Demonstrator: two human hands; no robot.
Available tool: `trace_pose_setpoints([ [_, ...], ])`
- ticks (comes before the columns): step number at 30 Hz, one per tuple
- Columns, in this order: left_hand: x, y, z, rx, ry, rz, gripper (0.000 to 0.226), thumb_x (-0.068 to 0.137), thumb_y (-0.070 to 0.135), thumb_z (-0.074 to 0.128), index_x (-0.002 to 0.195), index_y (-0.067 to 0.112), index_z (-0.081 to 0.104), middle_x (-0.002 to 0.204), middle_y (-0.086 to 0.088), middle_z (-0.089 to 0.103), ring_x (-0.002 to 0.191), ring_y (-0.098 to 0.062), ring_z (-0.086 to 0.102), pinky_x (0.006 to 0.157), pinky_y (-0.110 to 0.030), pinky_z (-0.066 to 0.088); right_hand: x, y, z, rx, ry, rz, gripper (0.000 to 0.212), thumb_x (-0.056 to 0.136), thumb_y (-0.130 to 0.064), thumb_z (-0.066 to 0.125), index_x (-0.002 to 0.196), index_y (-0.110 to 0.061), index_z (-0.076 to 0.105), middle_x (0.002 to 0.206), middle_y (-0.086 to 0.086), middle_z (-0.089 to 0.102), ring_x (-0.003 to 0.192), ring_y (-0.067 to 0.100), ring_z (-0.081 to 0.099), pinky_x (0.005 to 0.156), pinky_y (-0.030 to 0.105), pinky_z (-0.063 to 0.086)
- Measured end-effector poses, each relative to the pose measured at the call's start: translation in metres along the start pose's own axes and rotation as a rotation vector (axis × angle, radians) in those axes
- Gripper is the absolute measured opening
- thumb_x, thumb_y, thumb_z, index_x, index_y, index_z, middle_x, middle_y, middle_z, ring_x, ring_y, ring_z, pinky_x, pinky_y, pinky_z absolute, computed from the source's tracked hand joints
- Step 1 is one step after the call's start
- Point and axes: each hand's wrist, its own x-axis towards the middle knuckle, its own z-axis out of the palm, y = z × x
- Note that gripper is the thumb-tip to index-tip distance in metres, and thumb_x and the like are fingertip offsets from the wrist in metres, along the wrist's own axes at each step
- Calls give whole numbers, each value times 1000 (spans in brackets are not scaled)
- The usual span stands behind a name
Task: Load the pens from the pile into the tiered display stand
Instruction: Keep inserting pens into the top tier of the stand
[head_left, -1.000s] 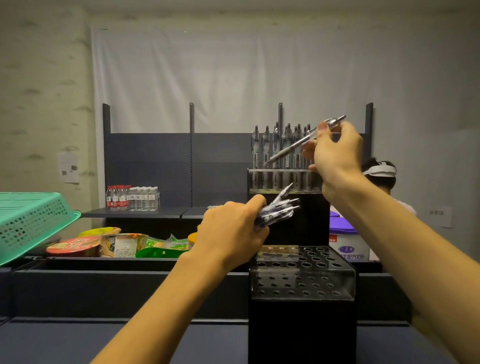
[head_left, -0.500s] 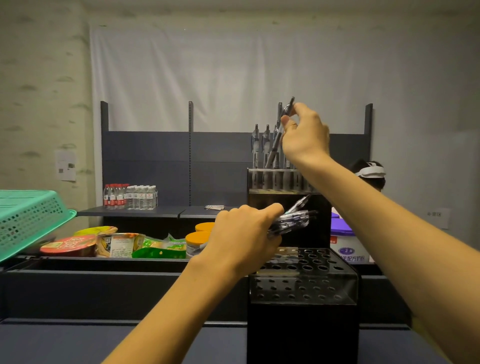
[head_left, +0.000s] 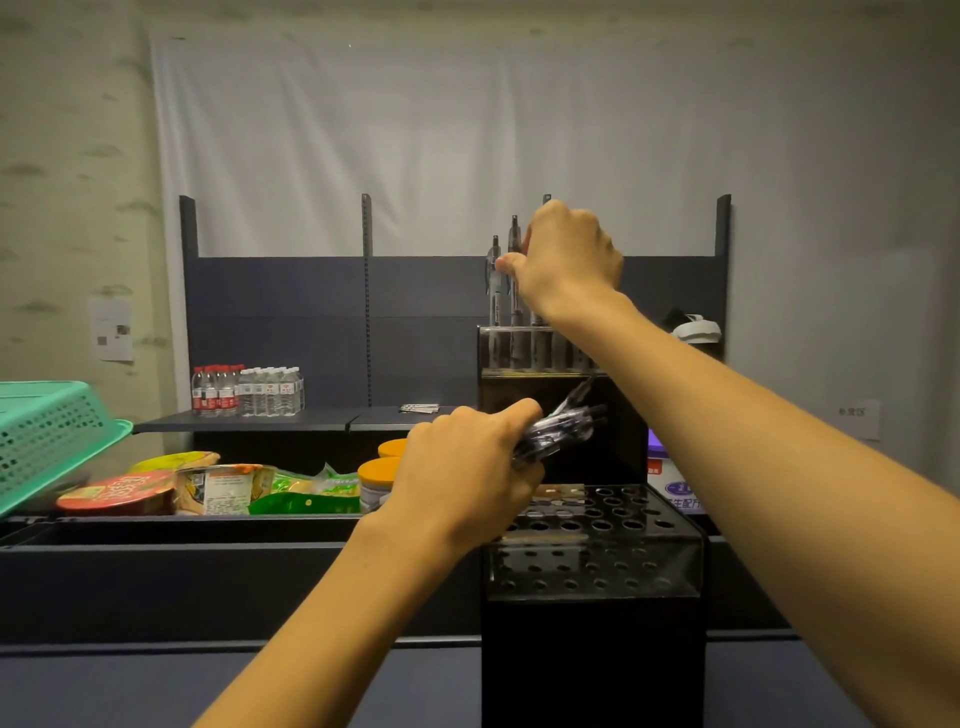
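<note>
While your right hand (head_left: 563, 260) is pinching a pen (head_left: 514, 270) upright over the stand's (head_left: 592, 545) top tier (head_left: 535, 348), you are lowering its tip toward a hole near that tier's left end. The pen is standing just beside another pen (head_left: 493, 280) already seated at the left edge of the tier, and more barrels are showing through the clear front wall of that tier to its right, though your forearm is hiding how many. So the top tier is looking partly filled, by my reading.

Your left hand (head_left: 467, 467) is gripping a bundle (head_left: 558, 431) of pens, fingers curled round it, in front of the stand's dark middle section. That bundle is what is waiting to go in; no loose pile is showing anywhere.

The front tier (head_left: 613, 519), nearest you, is showing rows of open holes with nothing standing in them, so most of the loading is lying ahead of you.

Further out, a green basket (head_left: 47, 431) is sitting at the far left, snack packs (head_left: 218, 486) are lying in the tray behind the stand, and water bottles (head_left: 247, 389) are standing on the back shelf.
</note>
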Motion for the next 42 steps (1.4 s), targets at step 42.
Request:
trace_pose_setpoints([
  [42, 4, 9, -30, -107, 278, -166, 16, 85, 28, 58, 95, 19, 50, 68, 7, 49, 58, -23, 42, 53, -28, 30, -45, 25, -47, 875, -393, 383, 22, 97, -30, 56, 98, -8, 61, 88, 13, 72, 60, 17, 67, 62, 32, 57],
])
